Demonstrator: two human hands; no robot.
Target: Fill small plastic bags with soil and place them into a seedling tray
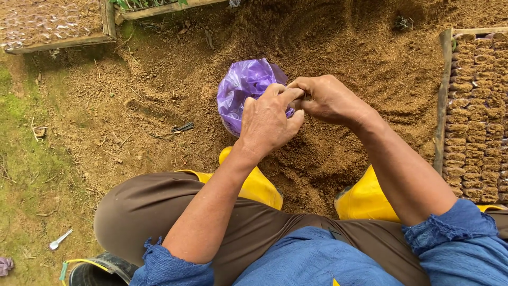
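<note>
Purple plastic bag, crumpled, sits just above frame centre on a mound of loose brown soil. Head view: both hands meet over its right edge. Left hand lies nearer the viewer, fingers curled, thumb and forefinger pressed together on something small; right hand comes in from the right, fingertips pinched at the same spot. What they pinch cannot be told. Bag lies up and left of the grip, touching the left fingers. Yellow boots flank the mound below; tray of filled soil pots at right edge; grass on the left.
</note>
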